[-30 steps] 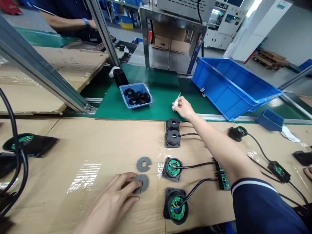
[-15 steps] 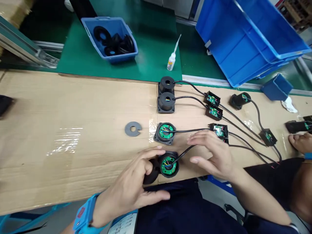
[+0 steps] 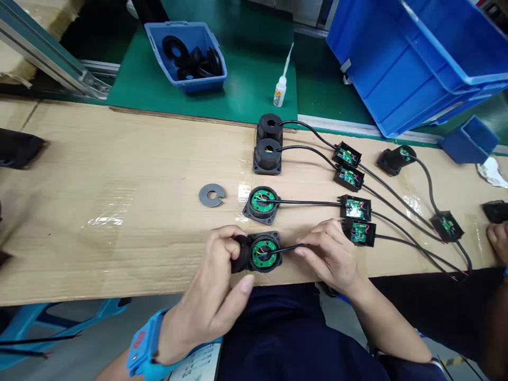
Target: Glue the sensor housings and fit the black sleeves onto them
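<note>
My left hand (image 3: pixel 216 275) has its fingers curled over a black round part (image 3: pixel 239 255), with the thumb stretched out apart from it. That part lies against the left side of a black square-flanged housing (image 3: pixel 265 254), which has a round green circuit board and thin coloured wires inside. A black cable (image 3: pixel 286 249) runs out of this housing to the right, and my right hand (image 3: pixel 329 256) pinches it between thumb and fingers. Just beyond sits a similar open housing (image 3: pixel 262 205) with its own cable. To its left lies a flat grey slotted ring (image 3: pixel 211 195).
Two upright black housings (image 3: pixel 268 156) stand farther back, cabled to small black boxes (image 3: pixel 349 176) with green boards. A blue bin (image 3: pixel 186 83) of black rings and a white glue bottle (image 3: pixel 280 90) are on the green surface. Another person's hand (image 3: pixel 499 241) is at the right edge.
My right hand has come down and closed on the cable. My left hand's fingers have curled in over the black round part. The whole view has shifted a little.
</note>
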`<state>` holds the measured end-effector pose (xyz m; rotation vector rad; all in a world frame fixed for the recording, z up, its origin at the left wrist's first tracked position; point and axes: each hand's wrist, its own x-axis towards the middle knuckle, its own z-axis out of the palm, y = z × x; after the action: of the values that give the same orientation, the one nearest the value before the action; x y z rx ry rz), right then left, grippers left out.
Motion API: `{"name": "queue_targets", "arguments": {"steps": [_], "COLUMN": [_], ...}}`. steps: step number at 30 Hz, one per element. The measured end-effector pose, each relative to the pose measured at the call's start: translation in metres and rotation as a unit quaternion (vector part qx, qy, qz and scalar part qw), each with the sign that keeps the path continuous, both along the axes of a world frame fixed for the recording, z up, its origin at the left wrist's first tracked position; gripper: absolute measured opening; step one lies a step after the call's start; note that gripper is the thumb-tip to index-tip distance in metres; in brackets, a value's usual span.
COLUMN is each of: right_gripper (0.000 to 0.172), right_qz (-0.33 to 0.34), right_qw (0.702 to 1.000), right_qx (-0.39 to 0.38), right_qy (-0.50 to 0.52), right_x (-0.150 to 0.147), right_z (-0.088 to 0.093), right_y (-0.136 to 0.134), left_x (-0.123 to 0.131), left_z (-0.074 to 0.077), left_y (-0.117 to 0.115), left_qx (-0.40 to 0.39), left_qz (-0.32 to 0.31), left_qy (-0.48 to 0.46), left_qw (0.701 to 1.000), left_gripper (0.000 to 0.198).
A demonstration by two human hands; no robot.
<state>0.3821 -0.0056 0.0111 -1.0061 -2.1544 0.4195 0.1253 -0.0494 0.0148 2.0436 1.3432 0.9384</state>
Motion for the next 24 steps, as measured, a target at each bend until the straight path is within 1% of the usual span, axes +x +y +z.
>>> {"name": "queue_targets", "arguments": {"steps": [2, 4, 5, 9, 10, 13, 17, 19, 22, 24], "right_gripper": [0.007, 0.007, 0.007, 0.008, 0.008, 0.008, 0.008, 0.008, 0.009, 0.009], "right_qz": [0.009, 0.017, 0.019, 0.031, 0.033, 0.037, 0.038, 0.041, 0.042, 0.039], "right_qw": [1.0, 0.999, 0.999, 0.999, 0.999, 0.999, 0.999, 0.999, 0.999, 0.999], "right_qx": [0.021, 0.029, 0.031, 0.033, 0.034, 0.033, 0.025, 0.023, 0.022, 0.021], "right_qy": [-0.009, -0.007, -0.004, 0.008, 0.011, 0.017, 0.024, 0.024, 0.024, 0.026], "right_x": [0.002, 0.004, 0.005, 0.007, 0.007, 0.008, 0.008, 0.008, 0.007, 0.008], "right_z": [0.0, -0.001, -0.002, -0.005, -0.006, -0.008, -0.009, -0.01, -0.011, -0.011], "right_y": [0.001, 0.002, 0.002, 0.003, 0.003, 0.005, 0.005, 0.005, 0.007, 0.007], "left_x": [-0.01, -0.016, -0.017, -0.01, -0.008, -0.002, -0.003, -0.005, -0.007, -0.007], "left_z": [0.011, 0.02, 0.024, 0.034, 0.036, 0.037, 0.035, 0.034, 0.036, 0.037], "left_y": [-0.001, -0.002, -0.002, 0.001, 0.003, 0.011, 0.023, 0.029, 0.038, 0.043], "left_qx": [-0.003, -0.003, -0.001, 0.033, 0.041, 0.046, 0.027, 0.014, 0.003, -0.004], "left_qz": [0.012, 0.009, 0.003, -0.027, -0.044, -0.098, -0.121, -0.143, -0.175, -0.184], "left_qy": [0.03, 0.064, 0.078, 0.115, 0.123, 0.144, 0.164, 0.169, 0.174, 0.172], "left_qw": [0.999, 0.998, 0.997, 0.992, 0.991, 0.984, 0.979, 0.975, 0.969, 0.968], "left_gripper": [0.009, 0.005, 0.007, 0.042, 0.045, 0.045, 0.047, 0.047, 0.049, 0.051]}}
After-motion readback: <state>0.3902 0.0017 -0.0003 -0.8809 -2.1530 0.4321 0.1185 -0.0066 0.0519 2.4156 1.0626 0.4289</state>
